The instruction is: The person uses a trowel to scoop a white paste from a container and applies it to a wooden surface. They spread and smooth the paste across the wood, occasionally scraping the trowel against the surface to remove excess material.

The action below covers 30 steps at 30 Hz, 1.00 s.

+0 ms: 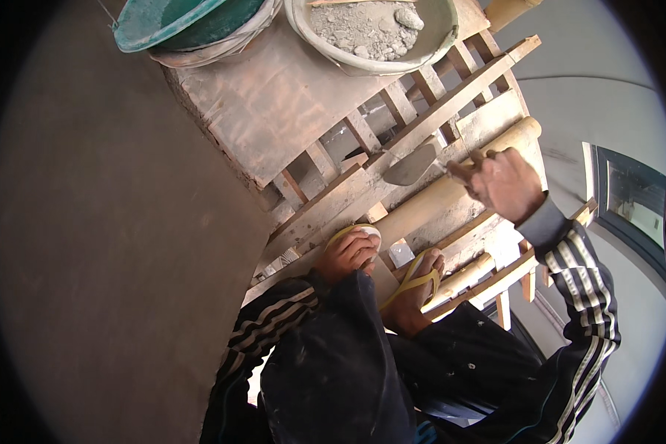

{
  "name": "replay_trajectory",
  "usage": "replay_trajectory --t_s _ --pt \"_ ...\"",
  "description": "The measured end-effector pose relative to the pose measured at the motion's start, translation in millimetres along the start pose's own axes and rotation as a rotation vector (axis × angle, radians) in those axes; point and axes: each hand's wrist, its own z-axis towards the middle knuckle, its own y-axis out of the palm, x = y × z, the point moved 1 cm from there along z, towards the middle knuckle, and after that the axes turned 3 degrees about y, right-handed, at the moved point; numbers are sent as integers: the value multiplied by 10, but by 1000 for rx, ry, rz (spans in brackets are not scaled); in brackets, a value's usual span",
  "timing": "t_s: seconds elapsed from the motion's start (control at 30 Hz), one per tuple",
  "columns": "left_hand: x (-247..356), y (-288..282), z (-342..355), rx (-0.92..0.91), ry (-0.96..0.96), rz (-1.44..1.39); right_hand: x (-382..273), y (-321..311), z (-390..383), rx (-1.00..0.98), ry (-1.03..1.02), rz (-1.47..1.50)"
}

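Observation:
My right hand grips a trowel by its handle; the grey blade is over a narrow plank, beside a long bamboo pole. My left hand is low in the middle, its fingers curled beside my knee and over my sandaled foot; what they hold, if anything, is hidden. My other foot, in a yellow flip-flop, stands to the right on the wooden slats.
A wooden slatted platform carries a board, a teal basin and a pale basin of grey lumps and powder. A plain grey surface fills the left. A window sits in the wall at right.

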Motion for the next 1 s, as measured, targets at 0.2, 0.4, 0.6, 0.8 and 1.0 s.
replay_trajectory --t_s 0.2,0.4,0.6,0.8,1.0 --pt "-64 71 -100 20 12 -27 171 -226 210 -14 98 924" --pt "-12 -4 -41 -17 -1 22 613 -309 289 -338 96 716" --pt "-82 53 -79 -20 33 -49 325 -305 415 -202 52 1020" --pt "-22 -28 -68 -13 -14 -47 710 -346 408 -206 263 710" --pt "-41 22 -58 22 9 -43 317 -173 58 -428 427 970"
